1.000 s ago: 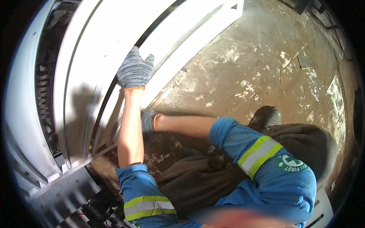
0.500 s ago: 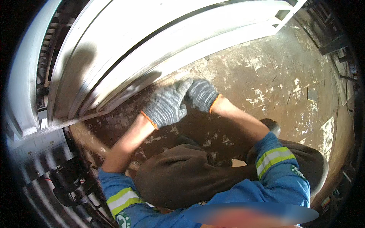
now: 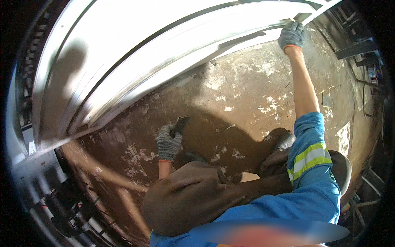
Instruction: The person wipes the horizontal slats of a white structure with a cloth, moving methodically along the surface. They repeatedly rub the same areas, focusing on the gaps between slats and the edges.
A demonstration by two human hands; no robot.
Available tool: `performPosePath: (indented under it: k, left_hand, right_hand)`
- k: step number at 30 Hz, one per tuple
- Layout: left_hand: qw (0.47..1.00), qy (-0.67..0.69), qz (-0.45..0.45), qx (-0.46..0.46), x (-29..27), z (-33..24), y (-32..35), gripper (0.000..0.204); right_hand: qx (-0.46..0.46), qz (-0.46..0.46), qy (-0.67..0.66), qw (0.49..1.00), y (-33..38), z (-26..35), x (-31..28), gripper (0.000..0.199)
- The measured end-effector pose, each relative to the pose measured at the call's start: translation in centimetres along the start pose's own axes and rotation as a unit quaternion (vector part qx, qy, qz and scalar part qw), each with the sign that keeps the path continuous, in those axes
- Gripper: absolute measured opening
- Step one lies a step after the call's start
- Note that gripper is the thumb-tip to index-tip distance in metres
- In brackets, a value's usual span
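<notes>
A small dark flat rectangular piece (image 3: 180, 123) sticks up from my left hand (image 3: 168, 142), which is closed on it, low over the floor in front of my left knee. My right hand (image 3: 292, 35) reaches far forward to the right end of the large white panel (image 3: 156, 24). Its fingers are bent together against the panel's lower rail, by the opening near the corner. Whatever may lie under those fingers is hidden. Both hands wear grey knitted gloves with orange cuffs.
The white panel leans across the far left, with its lower edge along the worn brown floor (image 3: 230, 99). Dark metal racks (image 3: 358, 47) line the right rim. Dark equipment (image 3: 61, 210) stands at lower left. My bent legs (image 3: 193, 189) are close below.
My hands, together before, have parted. The right stretched forward and right to the panel's end; the left drew back toward my knee, the dark piece now showing in it. The view shifted slightly.
</notes>
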State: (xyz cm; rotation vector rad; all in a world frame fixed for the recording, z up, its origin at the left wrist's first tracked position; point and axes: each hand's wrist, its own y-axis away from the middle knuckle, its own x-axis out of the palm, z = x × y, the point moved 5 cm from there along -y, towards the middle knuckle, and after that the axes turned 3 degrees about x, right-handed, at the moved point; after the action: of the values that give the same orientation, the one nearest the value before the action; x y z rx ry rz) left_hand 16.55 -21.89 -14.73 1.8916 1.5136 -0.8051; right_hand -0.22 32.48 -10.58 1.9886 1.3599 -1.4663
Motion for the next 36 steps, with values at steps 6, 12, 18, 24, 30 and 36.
performPosePath:
  k: [6, 12, 18, 24, 30, 36]
  left_hand:
    - [0.995, 0.063, -0.008, -0.071, 0.1, -0.2, 0.8, 0.021]
    - [0.978, 0.007, -0.14, -0.156, -6.2, 2.0, 1.5, 0.019]
    - [0.897, 0.029, -0.383, -0.218, -15.4, 9.3, 7.8, 0.025]
    - [0.924, 0.074, -0.365, -0.088, -16.9, 10.7, 5.5, 0.04]
    - [0.854, -0.389, -0.337, 0.076, -20.3, 6.2, -2.1, 0.042]
    - [0.798, -0.32, -0.507, 0.062, -23.8, 11.0, -0.2, 0.032]
  right_hand:
    - [-0.106, 0.006, -0.016, 0.994, 7.6, 13.3, -7.3, 0.056]
    - [-0.221, 0.067, -0.167, 0.959, 21.4, 31.9, -20.9, 0.059]
    - [-0.658, 0.261, -0.468, 0.529, 32.8, 37.8, -31.3, 0.039]
    - [-0.527, -0.075, -0.525, 0.664, 23.3, 23.4, -29.0, 0.046]
    - [-0.563, -0.345, -0.378, 0.649, 15.3, 15.1, -23.9, 0.044]
    - [-0.199, -0.196, -0.337, 0.899, 13.8, 14.3, -12.8, 0.074]
